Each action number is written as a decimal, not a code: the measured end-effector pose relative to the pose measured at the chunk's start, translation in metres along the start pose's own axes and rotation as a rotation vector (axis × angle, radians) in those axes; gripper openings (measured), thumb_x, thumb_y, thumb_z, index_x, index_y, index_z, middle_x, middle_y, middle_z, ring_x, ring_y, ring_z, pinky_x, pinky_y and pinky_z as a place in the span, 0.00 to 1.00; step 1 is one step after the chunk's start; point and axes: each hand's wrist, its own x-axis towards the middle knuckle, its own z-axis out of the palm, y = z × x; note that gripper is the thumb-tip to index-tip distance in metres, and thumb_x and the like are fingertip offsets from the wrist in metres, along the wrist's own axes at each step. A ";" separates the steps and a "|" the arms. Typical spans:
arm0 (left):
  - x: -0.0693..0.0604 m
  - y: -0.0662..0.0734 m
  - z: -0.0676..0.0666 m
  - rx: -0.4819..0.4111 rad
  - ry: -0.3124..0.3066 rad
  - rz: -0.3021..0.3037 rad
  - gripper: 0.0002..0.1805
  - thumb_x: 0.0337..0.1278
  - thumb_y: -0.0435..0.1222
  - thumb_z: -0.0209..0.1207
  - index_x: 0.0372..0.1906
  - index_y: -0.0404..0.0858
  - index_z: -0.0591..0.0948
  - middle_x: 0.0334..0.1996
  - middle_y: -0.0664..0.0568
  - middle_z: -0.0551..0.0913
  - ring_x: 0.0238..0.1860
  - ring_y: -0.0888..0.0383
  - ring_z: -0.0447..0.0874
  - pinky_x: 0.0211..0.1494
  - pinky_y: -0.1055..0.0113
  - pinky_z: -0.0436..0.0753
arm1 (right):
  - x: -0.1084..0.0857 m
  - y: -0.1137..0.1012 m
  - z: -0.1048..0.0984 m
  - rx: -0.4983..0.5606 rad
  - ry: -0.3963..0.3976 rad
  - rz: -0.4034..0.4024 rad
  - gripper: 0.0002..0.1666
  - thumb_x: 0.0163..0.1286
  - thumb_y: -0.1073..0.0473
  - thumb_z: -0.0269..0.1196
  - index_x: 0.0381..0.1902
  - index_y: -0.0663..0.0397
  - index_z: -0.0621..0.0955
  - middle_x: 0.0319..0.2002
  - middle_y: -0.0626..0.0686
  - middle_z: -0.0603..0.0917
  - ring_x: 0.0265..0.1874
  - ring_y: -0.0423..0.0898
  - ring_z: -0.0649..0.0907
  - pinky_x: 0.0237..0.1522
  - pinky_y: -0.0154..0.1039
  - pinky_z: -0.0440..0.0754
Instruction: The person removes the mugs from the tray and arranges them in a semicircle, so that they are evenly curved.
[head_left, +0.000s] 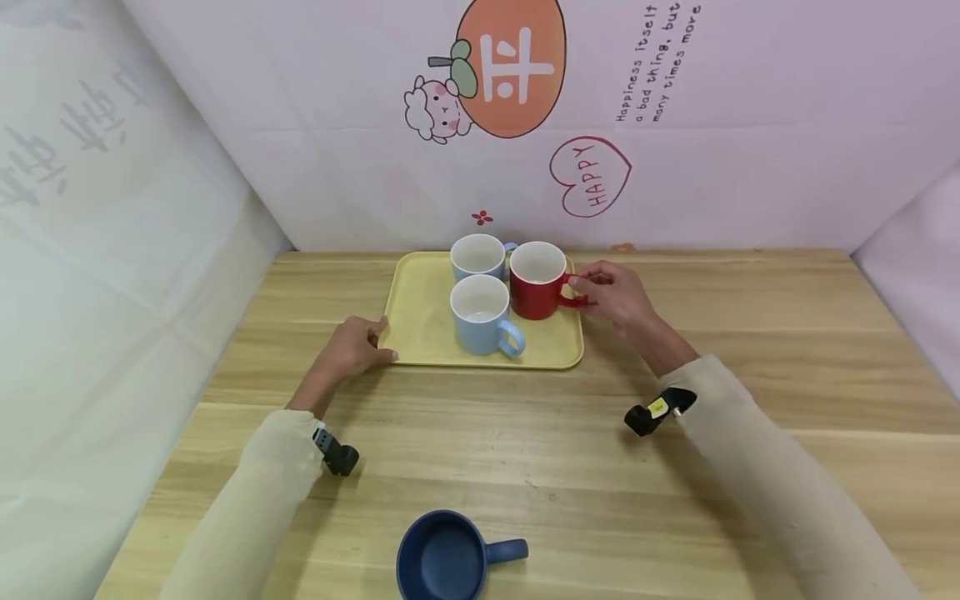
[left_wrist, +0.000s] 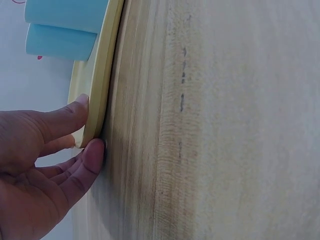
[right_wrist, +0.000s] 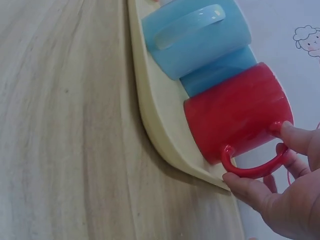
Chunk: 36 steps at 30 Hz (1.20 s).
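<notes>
A yellow tray [head_left: 420, 333] lies at the back of the table, bearing three mugs. My left hand [head_left: 352, 347] pinches its front left corner; in the left wrist view the thumb [left_wrist: 70, 117] is on the rim and a finger [left_wrist: 89, 167] is at the outer edge. The red mug [head_left: 536, 296] stands upright on the tray's right side. With my right hand [head_left: 617, 293] I hold its handle [right_wrist: 255, 171] by the fingers and thumb. Beside it are two light blue mugs, a front one [head_left: 477, 327] and a back one [head_left: 477, 257] partly hidden behind it.
A dark blue mug [head_left: 442, 557] stands on the wooden table [head_left: 540, 450] near me, its handle pointing right. Behind the tray rises a white printed backdrop [head_left: 345, 167], and a white sheet [head_left: 112, 275] borders the left side.
</notes>
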 end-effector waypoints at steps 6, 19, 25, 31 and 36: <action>0.000 0.001 -0.002 0.015 0.007 0.007 0.23 0.54 0.34 0.72 0.52 0.23 0.83 0.47 0.36 0.85 0.19 0.60 0.58 0.25 0.67 0.63 | -0.002 0.003 0.000 -0.019 0.012 -0.023 0.18 0.73 0.58 0.63 0.51 0.67 0.76 0.41 0.57 0.74 0.42 0.51 0.80 0.53 0.51 0.79; -0.001 -0.002 0.001 -0.009 0.008 0.013 0.34 0.55 0.34 0.72 0.64 0.25 0.72 0.24 0.50 0.76 0.19 0.60 0.57 0.25 0.68 0.62 | -0.006 -0.002 0.004 -0.034 0.030 0.026 0.22 0.75 0.58 0.61 0.56 0.72 0.74 0.49 0.61 0.75 0.47 0.54 0.79 0.54 0.50 0.79; 0.000 -0.003 0.001 -0.018 0.010 0.010 0.35 0.55 0.33 0.71 0.65 0.25 0.71 0.21 0.51 0.71 0.19 0.60 0.56 0.25 0.67 0.61 | -0.006 -0.002 0.006 -0.018 0.027 0.029 0.21 0.75 0.59 0.60 0.56 0.72 0.74 0.49 0.61 0.75 0.48 0.54 0.77 0.56 0.52 0.77; 0.000 -0.003 0.002 -0.021 0.015 0.008 0.31 0.55 0.33 0.72 0.62 0.24 0.75 0.23 0.50 0.73 0.19 0.60 0.56 0.25 0.67 0.62 | -0.007 0.001 0.004 0.005 0.020 -0.010 0.21 0.75 0.60 0.61 0.55 0.74 0.74 0.47 0.59 0.75 0.47 0.52 0.77 0.56 0.52 0.77; -0.001 -0.002 0.003 -0.023 0.015 0.001 0.30 0.56 0.33 0.71 0.61 0.24 0.75 0.30 0.41 0.81 0.20 0.60 0.57 0.25 0.67 0.62 | -0.009 0.000 0.002 -0.023 0.021 -0.011 0.22 0.74 0.58 0.63 0.56 0.70 0.75 0.49 0.58 0.77 0.49 0.51 0.77 0.54 0.46 0.79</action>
